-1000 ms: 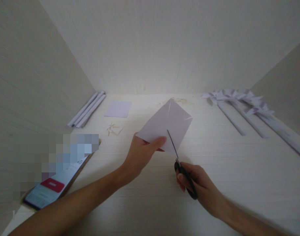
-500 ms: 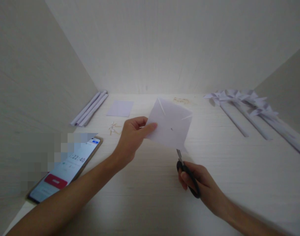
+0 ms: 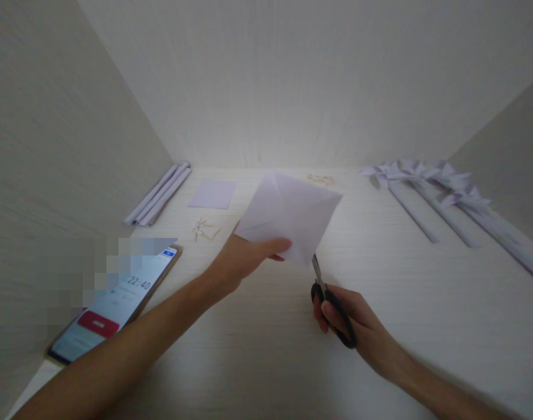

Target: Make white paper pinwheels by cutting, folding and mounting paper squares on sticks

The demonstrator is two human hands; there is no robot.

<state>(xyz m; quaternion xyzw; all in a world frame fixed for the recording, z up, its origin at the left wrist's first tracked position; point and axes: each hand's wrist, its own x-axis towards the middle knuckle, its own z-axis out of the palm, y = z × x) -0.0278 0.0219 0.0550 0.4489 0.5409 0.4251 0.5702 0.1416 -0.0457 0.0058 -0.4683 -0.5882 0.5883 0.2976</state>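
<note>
Above the pale surface (image 3: 266, 361), a paper square (image 3: 293, 213) is held up and met by scissors (image 3: 330, 306).

From the head view, the paper square is pinched near its lower edge between the thumb and fingers (image 3: 280, 245) of the left hand (image 3: 244, 259), clear of the surface, creased along its diagonals. Since half a second ago it has been turned, so an uncut corner now points at the blades; earlier two slits showed near its far edge. The scissors are gripped in the right hand (image 3: 345, 321), fingers curled through the black handles, blade tips just touching the lower corner; whether the blades are parted cannot be told. On the phone (image 3: 118, 303) at left, "22:40" is read above a red button. Paper rolls (image 3: 159, 195), a flat sheet (image 3: 213, 193), small sticks (image 3: 204, 230) and finished pinwheels (image 3: 424, 175) lie beyond.
</note>
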